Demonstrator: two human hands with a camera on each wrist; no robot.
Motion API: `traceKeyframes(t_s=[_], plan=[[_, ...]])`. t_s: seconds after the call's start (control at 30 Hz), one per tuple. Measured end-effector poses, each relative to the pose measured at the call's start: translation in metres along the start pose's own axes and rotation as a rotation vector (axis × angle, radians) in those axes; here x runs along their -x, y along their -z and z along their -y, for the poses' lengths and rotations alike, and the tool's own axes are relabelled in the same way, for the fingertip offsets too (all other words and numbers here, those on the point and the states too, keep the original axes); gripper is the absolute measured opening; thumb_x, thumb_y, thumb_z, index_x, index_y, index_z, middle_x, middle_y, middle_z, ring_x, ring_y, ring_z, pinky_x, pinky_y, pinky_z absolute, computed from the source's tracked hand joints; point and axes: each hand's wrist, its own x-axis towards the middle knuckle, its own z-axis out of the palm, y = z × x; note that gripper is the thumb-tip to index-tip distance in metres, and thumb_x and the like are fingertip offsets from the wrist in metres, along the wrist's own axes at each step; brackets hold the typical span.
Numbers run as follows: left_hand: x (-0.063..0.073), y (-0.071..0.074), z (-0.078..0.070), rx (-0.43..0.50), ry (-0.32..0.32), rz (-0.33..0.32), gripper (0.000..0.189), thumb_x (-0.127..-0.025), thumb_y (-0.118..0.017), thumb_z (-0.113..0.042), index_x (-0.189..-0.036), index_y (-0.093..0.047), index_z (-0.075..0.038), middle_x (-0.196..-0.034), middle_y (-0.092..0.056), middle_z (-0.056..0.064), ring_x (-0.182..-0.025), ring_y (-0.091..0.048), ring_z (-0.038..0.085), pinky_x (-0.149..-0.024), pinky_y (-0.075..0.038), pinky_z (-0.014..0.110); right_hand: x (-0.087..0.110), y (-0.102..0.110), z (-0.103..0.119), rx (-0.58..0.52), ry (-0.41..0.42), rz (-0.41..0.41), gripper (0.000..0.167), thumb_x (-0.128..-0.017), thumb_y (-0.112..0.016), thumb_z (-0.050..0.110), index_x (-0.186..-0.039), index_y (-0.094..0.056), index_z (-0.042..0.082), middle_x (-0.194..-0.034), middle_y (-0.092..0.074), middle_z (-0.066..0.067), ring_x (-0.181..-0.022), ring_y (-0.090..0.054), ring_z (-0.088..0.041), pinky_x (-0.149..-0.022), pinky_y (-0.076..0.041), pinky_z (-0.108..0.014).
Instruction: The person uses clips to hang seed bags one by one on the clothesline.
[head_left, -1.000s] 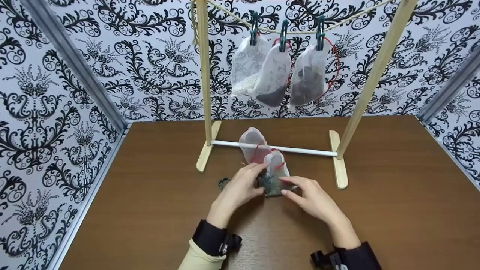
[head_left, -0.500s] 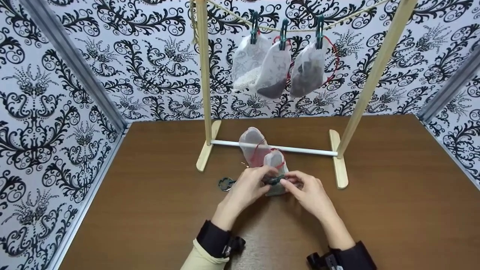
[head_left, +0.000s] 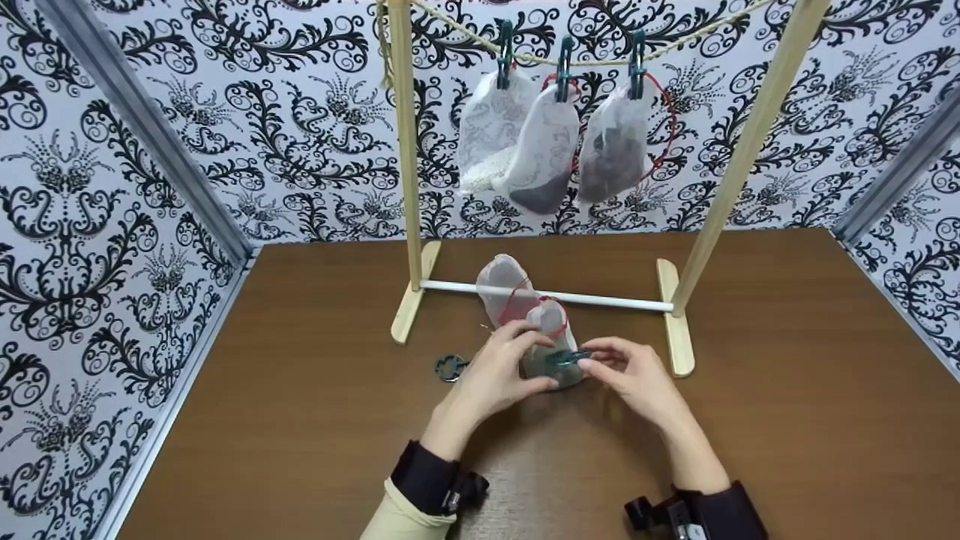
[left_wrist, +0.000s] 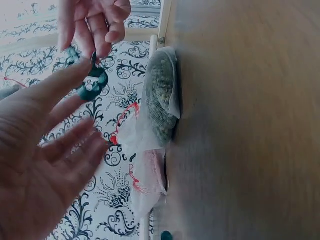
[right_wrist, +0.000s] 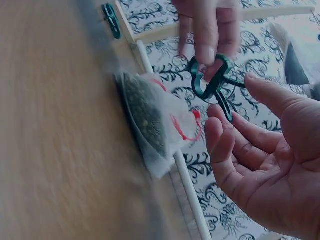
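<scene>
A dark green plastic clothespin [right_wrist: 218, 84] is in the air between the two hands, above a white mesh bag [right_wrist: 142, 110] of greenish grains on the table. My right hand [head_left: 641, 379] pinches the handle ends of that clothespin between thumb and fingers. Around the other end, the left hand [head_left: 484, 375] spreads its thumb and fingers, with no firm grip visible. Just behind the grain bag lies another mesh bag [head_left: 504, 281], pinkish and tied with red cord. Left of the left hand a second green clothespin [head_left: 450, 367] lies on the table.
A wooden stand with upright posts [head_left: 409, 150] and a white crossbar [head_left: 600, 300] spans the back. From its rope [head_left: 465, 34] hang 3 filled mesh bags [head_left: 544, 157], held by green clothespins. Patterned walls [head_left: 307, 127] border the brown table [head_left: 315, 442].
The clothespin has come up from over the bag and turned between the hands. My right hand has shifted slightly right with it; the left fingers have spread apart. The hanging bags sway.
</scene>
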Motion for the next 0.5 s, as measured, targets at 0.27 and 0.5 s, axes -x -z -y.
traceKeyframes(t_s=[0.27,0.5], plan=[[0.003,-0.015,0.004,-0.038,0.149,0.097,0.044,-0.089,-0.074,-0.021,-0.129,-0.06,-0.01,-0.15,-0.046,0.018,-0.139,-0.046,0.034,-0.114,-0.043,0.045,0.001,0.013,-0.003,-0.054,-0.025,-0.1,0.034,-0.087,-0.075,0.007,-0.118,-0.067,-0.005,-0.104,-0.073,-0.02,-0.085,-0.065,-0.001,-0.078,-0.053,-0.014],[-0.002,-0.02,0.008,0.065,0.195,0.138,0.053,-0.083,-0.079,-0.012,-0.131,-0.057,-0.007,-0.15,-0.047,0.02,-0.137,-0.049,0.033,-0.113,-0.045,0.044,0.0,0.017,-0.006,0.004,-0.015,-0.089,0.035,-0.089,-0.074,0.01,-0.119,-0.066,-0.005,-0.104,-0.073,-0.019,-0.088,-0.064,-0.003,-0.08,-0.053,-0.016]])
